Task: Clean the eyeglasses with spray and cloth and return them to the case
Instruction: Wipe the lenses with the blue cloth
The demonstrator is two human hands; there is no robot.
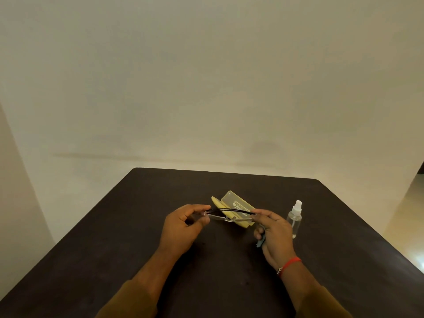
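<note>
I hold the eyeglasses (229, 214) between both hands above the table, folded, with thin dark temples and a clear frame. My left hand (183, 226) pinches their left end. My right hand (273, 230) pinches their right end and also keeps a light blue cloth (261, 242) tucked under its lower fingers. Just behind the glasses the yellow translucent case (236, 203) lies open on the table. A clear spray bottle (294, 220) with a white nozzle stands upright to the right of my right hand, apart from it.
The dark table (114, 237) reaches to a far edge near a plain pale wall. A red thread band circles my right wrist. Pale floor shows past the table's right edge.
</note>
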